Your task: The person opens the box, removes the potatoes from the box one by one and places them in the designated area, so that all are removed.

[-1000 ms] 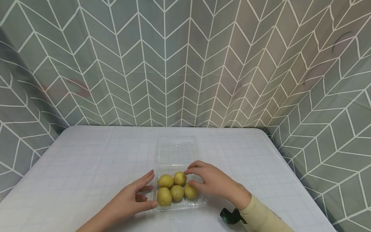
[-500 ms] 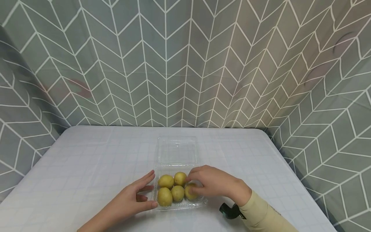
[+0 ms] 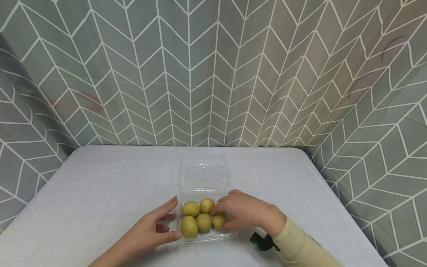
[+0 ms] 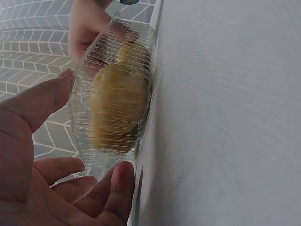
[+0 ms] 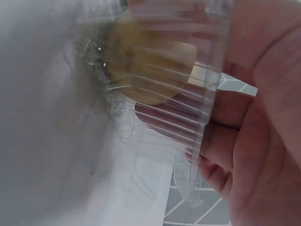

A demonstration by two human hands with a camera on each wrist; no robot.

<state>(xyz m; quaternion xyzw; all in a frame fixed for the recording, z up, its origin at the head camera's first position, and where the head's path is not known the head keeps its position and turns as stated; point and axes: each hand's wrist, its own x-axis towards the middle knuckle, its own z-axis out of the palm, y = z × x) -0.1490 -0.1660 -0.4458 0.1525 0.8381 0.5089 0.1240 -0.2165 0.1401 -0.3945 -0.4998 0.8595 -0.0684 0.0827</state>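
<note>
Several yellow potatoes (image 3: pixel 189 226) lie in a clear plastic clamshell box (image 3: pixel 210 237), whose lid (image 3: pixel 203 173) is folded back flat. My right hand (image 3: pixel 245 210) reaches inside at the right, with fingers and thumb curled round the front right potato (image 3: pixel 219 220). Through the ribbed wall in the right wrist view, fingertips (image 5: pixel 157 117) show against that potato (image 5: pixel 148 61). My left hand (image 3: pixel 151 226) steadies the box's left side with loosely spread fingers. In the left wrist view its thumb (image 4: pixel 49 99) touches the upper rim, and the other fingers are near the lower end of the side wall.
The box stands on a table with a white cloth (image 3: pixel 116 178). Behind and beside it hangs a grey curtain (image 3: pixel 207 74) with white chevron lines. A black device (image 3: pixel 261 241) is strapped at the right wrist, below a beige sleeve (image 3: pixel 303 244).
My right hand has moved down from the box's back right into the box and closed its fingers round the front right potato. The left hand has stayed in place.
</note>
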